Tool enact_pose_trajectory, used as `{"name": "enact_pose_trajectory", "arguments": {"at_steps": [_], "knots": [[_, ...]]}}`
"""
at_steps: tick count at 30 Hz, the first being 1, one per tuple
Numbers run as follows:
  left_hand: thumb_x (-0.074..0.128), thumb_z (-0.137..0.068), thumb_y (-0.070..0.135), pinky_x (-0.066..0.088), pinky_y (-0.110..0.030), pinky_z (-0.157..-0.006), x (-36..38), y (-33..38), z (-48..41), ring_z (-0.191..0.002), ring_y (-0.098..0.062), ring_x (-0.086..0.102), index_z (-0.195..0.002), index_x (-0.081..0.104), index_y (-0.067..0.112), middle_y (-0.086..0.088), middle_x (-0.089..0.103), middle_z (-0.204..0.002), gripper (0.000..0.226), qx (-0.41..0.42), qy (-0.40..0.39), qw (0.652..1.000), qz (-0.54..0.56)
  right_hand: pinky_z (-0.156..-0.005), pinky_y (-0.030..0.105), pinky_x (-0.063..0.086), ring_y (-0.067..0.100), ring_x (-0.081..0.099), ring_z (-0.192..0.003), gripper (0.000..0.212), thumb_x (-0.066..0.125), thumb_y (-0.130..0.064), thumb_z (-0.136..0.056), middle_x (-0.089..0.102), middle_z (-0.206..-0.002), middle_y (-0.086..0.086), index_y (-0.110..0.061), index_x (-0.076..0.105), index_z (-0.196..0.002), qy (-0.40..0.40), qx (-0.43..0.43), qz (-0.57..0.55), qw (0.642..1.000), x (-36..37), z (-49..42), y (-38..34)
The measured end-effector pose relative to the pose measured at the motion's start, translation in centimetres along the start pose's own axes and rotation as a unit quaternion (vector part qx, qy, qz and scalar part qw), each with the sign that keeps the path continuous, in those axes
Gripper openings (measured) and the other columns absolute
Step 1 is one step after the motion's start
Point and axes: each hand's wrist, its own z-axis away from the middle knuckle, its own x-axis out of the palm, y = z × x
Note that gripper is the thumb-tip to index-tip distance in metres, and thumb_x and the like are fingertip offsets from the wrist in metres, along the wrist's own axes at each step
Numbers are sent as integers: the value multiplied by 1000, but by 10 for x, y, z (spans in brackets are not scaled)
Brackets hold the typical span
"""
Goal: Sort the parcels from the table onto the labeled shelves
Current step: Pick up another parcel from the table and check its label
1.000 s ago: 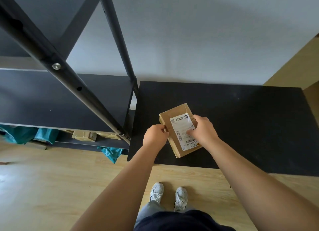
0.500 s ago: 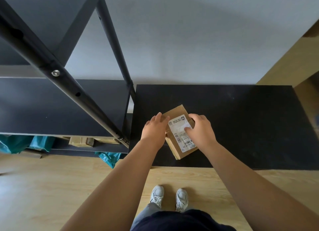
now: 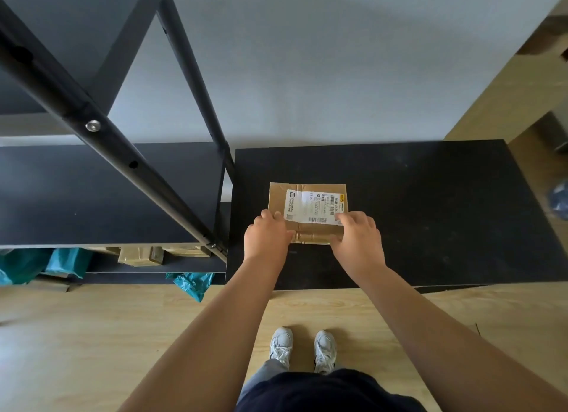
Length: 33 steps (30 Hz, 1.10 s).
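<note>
Cardboard parcel (image 3: 308,211) over the left part of the black tabletop (image 3: 430,211), long side running left-right, white shipping label (image 3: 316,207) facing up, brown tape across the near face. Can't tell if its underside is resting on the tabletop or just off it. Left hand (image 3: 266,238) is on the parcel's near-left corner, fingers (image 3: 270,215) curled over the top edge, thumb against the near face. Right hand (image 3: 358,241) is on the parcel's near-right corner, fingers (image 3: 347,216) lying over the label's right end, thumb under the near edge. Both hands closed on the parcel, one per side. Nothing else on the tabletop around the parcel. Left of the parcel, touching or just beside the tabletop edge, stands a black metal shelf unit (image 3: 101,193); its upright post (image 3: 190,67) runs up past the parcel's far-left side, and a diagonal frame bar (image 3: 92,125) with a silver bolt crosses the view further left. The shelf board level with the parcel looks bare. On the lower shelf, left of and below the parcel, sit taped cardboard boxes (image 3: 140,255) and teal plastic mailers (image 3: 61,262); one teal mailer (image 3: 192,284) hangs off the shelf's near-right corner toward the wood floor (image 3: 92,334). Grey wall (image 3: 338,73) behind the parcel. Near side of the parcel, below the tabletop edge: white sneakers (image 3: 302,347) on the floor, dark clothing at the frame's bottom. No shelf labels readable.
</note>
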Motion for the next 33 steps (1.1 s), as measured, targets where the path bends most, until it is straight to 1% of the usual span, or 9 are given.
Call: {"name": "enact_pose_trajectory", "arguments": {"at_steps": [3, 6, 9, 11, 13, 15, 17, 25, 33], "knots": [[47, -100, 45, 47, -24, -64, -2, 3, 6, -83, -16, 61, -128, 57, 14, -4, 58, -101, 42, 14, -24, 1000, 11, -102, 34, 44, 21, 40, -133, 53, 63, -23, -93, 49, -144, 2, -20, 48, -144, -16, -11, 0, 1000, 2, 3, -8], [55, -100, 27, 57, -29, -69, -4, 3, 6, -81, -17, 65, -127, 61, 16, -3, 66, -97, 30, 48, -47, 998, -14, -94, 31, 49, 19, 36, -135, 46, 59, -22, -95, 44, -147, 1, -22, 53, -141, -32, -6, 4, 999, 3, 2, -10], [60, -94, 13, 49, -28, -62, -11, 4, 0, -75, -19, 59, -117, 67, 11, -4, 58, -85, 24, 68, -9, 996, -50, -94, 31, 50, 18, 35, -136, 40, 54, -21, -97, 44, -147, 0, -24, 56, -138, -42, -9, -1, 999, 1, -1, -4], [63, -90, 11, 53, -33, -78, -11, 3, -10, -101, -24, 60, -127, 60, 12, -9, 59, -113, 37, 84, 31, 996, -12, -96, 31, 48, 18, 33, -138, 42, 52, -21, -98, 42, -149, -1, -26, 54, -139, -60, -13, 4, 998, -1, -2, -2], [65, -90, 12, 44, -42, -106, -5, 0, -19, -135, -32, 41, -146, 42, 18, -13, 39, -149, 61, 99, 20, 995, 3, -96, 31, 48, 17, 31, -139, 44, 51, -21, -98, 39, -150, -2, -28, 52, -141, -76, -15, 10, 997, -3, -3, -1], [61, -94, 16, 25, -49, -120, 1, -4, -24, -150, -35, 16, -155, 23, 25, -13, 16, -163, 73, 99, -30, 995, -7, -97, 31, 48, 16, 32, -139, 44, 52, -23, -98, 40, -150, -3, -29, 51, -141, -76, -17, 11, 997, -4, -2, -1], [56, -97, 19, 19, -49, -121, 7, -8, -26, -152, -35, 9, -157, 16, 26, -13, 10, -165, 72, 95, -46, 994, -15, -99, 31, 48, 16, 35, -138, 42, 52, -25, -98, 43, -148, -2, -25, 52, -140, -57, -13, 3, 998, -3, 0, 0], [48, -101, 36, 34, -42, -113, 12, 1, -11, -139, -32, 38, -156, 22, 23, -14, 35, -153, 62, 45, -20, 997, -50, -82, 24, 46, 14, 50, -123, 42, 58, -23, -95, 53, -136, -1, -19, 52, -137, -5, 80, -93, 992, 0, 11, 11], [53, -99, 26, 51, -31, -76, 12, 5, 14, -94, -22, 62, -128, 56, 16, -9, 58, -111, 31, 51, 1, 999, -16, -83, 28, 47, 21, 59, -121, 60, 50, -39, -99, 59, -136, 4, -16, 31, -151, -178, 123, -181, 959, 8, 12, 3]]}}
